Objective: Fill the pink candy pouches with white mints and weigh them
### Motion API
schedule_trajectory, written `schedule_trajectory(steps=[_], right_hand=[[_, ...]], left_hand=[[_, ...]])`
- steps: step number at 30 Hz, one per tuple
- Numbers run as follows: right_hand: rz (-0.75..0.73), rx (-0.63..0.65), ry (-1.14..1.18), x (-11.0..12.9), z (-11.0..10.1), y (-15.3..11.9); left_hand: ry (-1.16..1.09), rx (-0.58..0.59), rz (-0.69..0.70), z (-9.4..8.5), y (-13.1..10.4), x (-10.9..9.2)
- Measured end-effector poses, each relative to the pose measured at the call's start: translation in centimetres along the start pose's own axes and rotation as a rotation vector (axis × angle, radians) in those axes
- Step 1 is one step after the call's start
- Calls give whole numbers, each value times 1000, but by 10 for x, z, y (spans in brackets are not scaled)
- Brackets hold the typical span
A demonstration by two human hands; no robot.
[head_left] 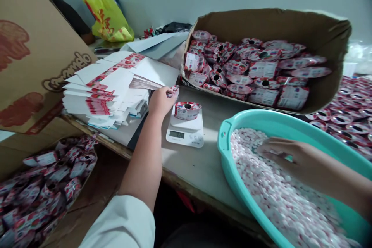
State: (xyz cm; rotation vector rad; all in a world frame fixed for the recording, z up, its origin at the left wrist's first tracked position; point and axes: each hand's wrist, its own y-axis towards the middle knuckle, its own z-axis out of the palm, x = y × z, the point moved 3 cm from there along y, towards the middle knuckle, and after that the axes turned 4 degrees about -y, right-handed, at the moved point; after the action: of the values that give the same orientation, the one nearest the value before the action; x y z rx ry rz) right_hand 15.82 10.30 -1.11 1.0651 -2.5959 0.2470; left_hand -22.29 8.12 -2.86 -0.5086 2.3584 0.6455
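My left hand (pixel 162 102) pinches a small flat carton printed red and white (pixel 174 92), beside a stack of thin flat cartons (pixel 142 83). Just in front of that hand, a white digital scale (pixel 186 133) bears one upright printed carton (pixel 187 111) with a dark hole in its top. The digits on its display are too blurred to read surely. Over on the right, my right hand (pixel 279 154) is down in a turquoise tub (pixel 228 162), its fingers curled among small white and pinkish candies (pixel 279 197). Its fingertips are partly hidden by them.
Behind the scale stands a cardboard box (pixel 270 19) of filled cartons. White printed sheets (pixel 99 89) lie piled at left, below a yellow plastic bag (pixel 104 11). Rows of open cartons (pixel 345 124) stand at right. Another box of cartons (pixel 49 186) sits lower left.
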Motion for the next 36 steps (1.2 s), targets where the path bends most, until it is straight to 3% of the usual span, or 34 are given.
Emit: schedule_trajectory(steps=[7, 17, 24, 36], right_hand=[[6, 2, 17, -2, 1, 0], [2, 99, -7, 7, 0, -5], [-53, 63, -35, -4, -1, -8], [28, 58, -17, -1, -5, -10]], left_hand=[[16, -21, 3, -2, 1, 0], [104, 78, -36, 4, 4, 3], [143, 76, -86, 5, 6, 5], [130, 54, -63, 8, 7, 9]])
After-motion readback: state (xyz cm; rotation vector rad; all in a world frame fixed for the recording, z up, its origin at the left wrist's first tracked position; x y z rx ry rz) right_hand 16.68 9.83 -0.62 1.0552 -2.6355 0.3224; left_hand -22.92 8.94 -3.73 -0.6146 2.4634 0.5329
